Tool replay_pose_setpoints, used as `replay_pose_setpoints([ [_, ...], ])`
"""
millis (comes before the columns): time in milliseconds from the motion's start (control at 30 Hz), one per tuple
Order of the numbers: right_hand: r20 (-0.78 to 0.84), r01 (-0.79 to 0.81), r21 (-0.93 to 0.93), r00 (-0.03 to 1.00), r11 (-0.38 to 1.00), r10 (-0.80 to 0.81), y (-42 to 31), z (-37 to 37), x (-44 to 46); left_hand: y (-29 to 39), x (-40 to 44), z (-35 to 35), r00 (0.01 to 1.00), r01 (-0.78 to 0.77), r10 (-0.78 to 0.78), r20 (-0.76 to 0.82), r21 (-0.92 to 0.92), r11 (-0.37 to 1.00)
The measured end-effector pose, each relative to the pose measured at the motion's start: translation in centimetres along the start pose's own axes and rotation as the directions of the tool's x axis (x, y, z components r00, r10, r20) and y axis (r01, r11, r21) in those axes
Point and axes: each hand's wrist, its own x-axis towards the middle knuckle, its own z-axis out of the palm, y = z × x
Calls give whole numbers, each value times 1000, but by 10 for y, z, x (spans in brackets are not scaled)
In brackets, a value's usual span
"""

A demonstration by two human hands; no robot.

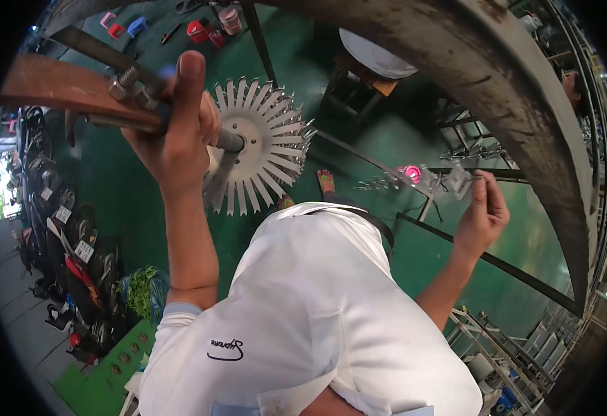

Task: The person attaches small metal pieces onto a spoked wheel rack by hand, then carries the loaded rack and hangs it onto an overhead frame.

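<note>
My left hand (179, 128) is closed, thumb pointing up, around the grey shaft (229, 141) close to a reddish-brown metal arm (75, 90) with bolts (123, 83). The palm side and much of the grip are hidden. On the shaft sits a round metal rack (244, 166) with many flat radial strips, several layers deep. Out to the right, my right hand (484, 208) pinches a small, thin, shiny metal piece (459, 182), blurred at its edges. Close by this piece are a pink-lit round thing (411, 174) and a row of thin metal prongs (378, 184).
A curved grey metal beam (497, 76) arches overhead and down the right side. Parked motorbikes (82, 256) line the left. A stool with a round white top (376, 55) stands ahead. Metal racks (497, 347) are at lower right. The floor (144, 229) is green.
</note>
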Motion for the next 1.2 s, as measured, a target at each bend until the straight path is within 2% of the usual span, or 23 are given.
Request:
replay_pose_setpoints([
  [100, 310, -5, 90, 950, 996, -23, -6, 17, -8, -1, -2, -3, 999, -26, 23, 43, 76, 997],
  [233, 519, -10, 124, 853, 992, -56, -8, 48, -20, 1, 0, 3, 1000, 7, -10, 29, 86, 996],
  [367, 663, -57, 163, 746, 985, -67, 4, 84, -30, -4, 2, -2, 995, -7, -3, 103, 96, 995],
  [433, 714, -73, 147, 698, 986, -55, 16, 101, -33, -4, 1, 0, 996, 42, -50, 79, 96, 994],
  [500, 761, -70, 105, 648, 992, -35, 31, 117, -36, -4, 0, 0, 994, 68, -76, 84, 95, 993],
  [667, 816, -132, 157, 575, 979, -53, 45, 149, -36, -5, 0, -4, 984, 85, -93, 153, 61, 995],
  [800, 847, -166, 144, 531, 976, -34, 46, 159, -33, -5, -1, -4, 985, 125, -130, 116, 44, 991],
  [1000, 876, -144, -5, 477, 990, 73, 49, 162, -35, -7, -4, -4, 984, 129, -136, 117, 66, 990],
  [1200, 870, 78, -23, 493, 997, -19, 35, 158, -35, -2, -6, 0, 980, 132, -139, 145, 56, 990],
])
